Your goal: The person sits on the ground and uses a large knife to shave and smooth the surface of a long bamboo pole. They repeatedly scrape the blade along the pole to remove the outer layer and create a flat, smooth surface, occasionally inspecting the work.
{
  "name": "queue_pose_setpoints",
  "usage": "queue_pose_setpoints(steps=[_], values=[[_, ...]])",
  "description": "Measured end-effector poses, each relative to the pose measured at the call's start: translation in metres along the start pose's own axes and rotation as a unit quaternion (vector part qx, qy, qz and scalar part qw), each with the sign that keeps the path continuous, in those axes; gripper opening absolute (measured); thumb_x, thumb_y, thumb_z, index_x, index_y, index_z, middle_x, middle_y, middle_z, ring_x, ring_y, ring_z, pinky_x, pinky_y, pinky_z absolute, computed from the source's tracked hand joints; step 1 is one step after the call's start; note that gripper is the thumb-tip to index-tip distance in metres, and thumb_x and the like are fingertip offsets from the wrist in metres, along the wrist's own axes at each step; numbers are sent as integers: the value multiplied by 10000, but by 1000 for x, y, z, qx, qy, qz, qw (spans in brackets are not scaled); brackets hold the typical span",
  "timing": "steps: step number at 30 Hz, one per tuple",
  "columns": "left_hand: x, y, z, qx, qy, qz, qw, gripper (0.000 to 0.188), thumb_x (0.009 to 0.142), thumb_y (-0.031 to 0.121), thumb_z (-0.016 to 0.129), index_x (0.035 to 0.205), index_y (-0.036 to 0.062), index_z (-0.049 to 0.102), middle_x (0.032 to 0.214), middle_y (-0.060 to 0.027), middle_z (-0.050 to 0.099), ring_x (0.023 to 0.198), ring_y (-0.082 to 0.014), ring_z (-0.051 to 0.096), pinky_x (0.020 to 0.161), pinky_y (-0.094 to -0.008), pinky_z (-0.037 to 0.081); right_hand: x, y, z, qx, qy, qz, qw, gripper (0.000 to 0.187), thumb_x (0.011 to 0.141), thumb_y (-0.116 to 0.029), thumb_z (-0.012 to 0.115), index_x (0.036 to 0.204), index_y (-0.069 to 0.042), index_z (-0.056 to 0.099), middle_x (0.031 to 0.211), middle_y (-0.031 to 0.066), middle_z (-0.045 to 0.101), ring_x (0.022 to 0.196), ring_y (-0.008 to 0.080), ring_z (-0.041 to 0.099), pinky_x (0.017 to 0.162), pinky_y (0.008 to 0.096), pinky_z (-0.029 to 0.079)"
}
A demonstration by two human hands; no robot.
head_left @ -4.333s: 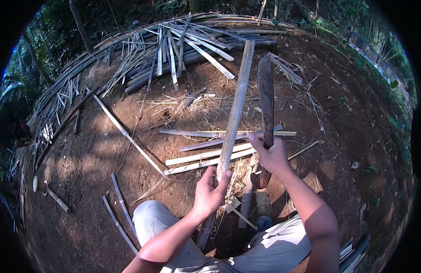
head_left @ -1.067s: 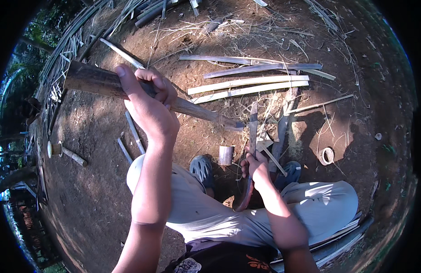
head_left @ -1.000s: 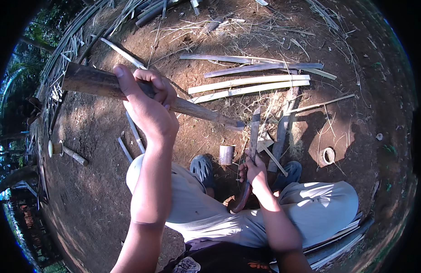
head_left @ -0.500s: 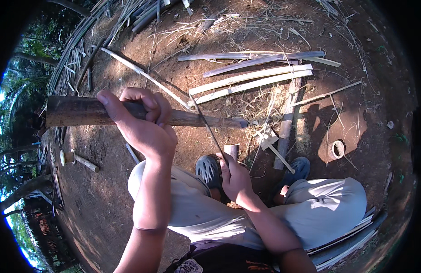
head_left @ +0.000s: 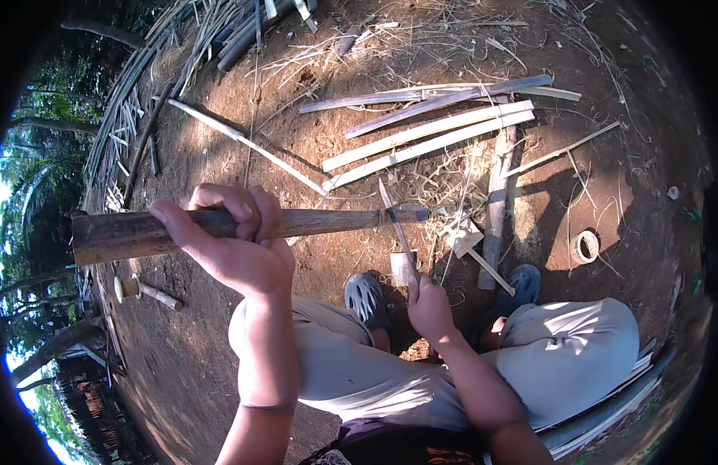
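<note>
My left hand (head_left: 243, 252) is wrapped round a dark brown piece of bamboo or wood (head_left: 130, 235), held level. Its thick end points left and a narrower, carved shaft runs right to a dark tip. My right hand (head_left: 431, 312) grips a slim pointed knife (head_left: 398, 229) by its handle, which the fingers mostly hide. The knife's blade slants up across the shaft near its narrow end. Whether the edge bites into the surface cannot be made out. Below the blade, a short cut bamboo section (head_left: 403, 269) stands on the ground by my shoe (head_left: 365, 301).
Split bamboo strips (head_left: 429, 143) lie ahead among curled shavings. A log (head_left: 495, 209) and a pale block with a stick (head_left: 464, 236) lie right of centre. Farther right is a bamboo ring (head_left: 585, 248). A mallet-like wooden piece (head_left: 128, 289) rests at left.
The knife has moved right along the shaft to near its narrow tip, and its flat now shows. The brown piece and my left hand sit slightly lower.
</note>
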State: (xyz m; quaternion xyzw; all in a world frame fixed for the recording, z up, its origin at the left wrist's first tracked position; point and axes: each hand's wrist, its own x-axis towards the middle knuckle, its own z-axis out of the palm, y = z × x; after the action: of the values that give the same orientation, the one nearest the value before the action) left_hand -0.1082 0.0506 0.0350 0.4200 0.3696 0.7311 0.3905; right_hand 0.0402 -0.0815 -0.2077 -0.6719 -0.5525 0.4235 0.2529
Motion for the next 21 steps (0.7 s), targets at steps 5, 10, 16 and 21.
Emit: queue_pose_setpoints(steps=[5,10,16,21], values=[[-2,-3,2,39,61,8,997,686,977,659,330,615,90,454,503,14,284,393,-93,202,411,-269,134,-15,-51,-15,60,-22,-136,989,205,997,-202,469,1040,-13,535,708,243,625,696,435,638,619,519,498],[-2,-4,-1,43,93,8,995,659,978,643,365,614,100,446,495,17,270,402,-96,203,412,-265,137,-8,-32,-7,47,-50,-7,998,206,1002,-186,466,1030,8,531,675,250,597,636,468,597,564,539,450],[0,-7,20,79,181,19,980,605,972,628,411,655,113,396,489,9,259,408,-104,199,404,-270,145,-10,-23,8,44,0,-32,999,231,987,-178,461,995,37,546,760,271,627,714,469,625,614,544,490],[-1,-4,10,63,162,20,985,577,992,592,407,673,111,391,506,6,287,414,-101,214,404,-273,166,-18,-24,1,53,-16,-31,998,231,990,-176,449,949,34,535,699,272,608,697,468,627,624,540,497]])
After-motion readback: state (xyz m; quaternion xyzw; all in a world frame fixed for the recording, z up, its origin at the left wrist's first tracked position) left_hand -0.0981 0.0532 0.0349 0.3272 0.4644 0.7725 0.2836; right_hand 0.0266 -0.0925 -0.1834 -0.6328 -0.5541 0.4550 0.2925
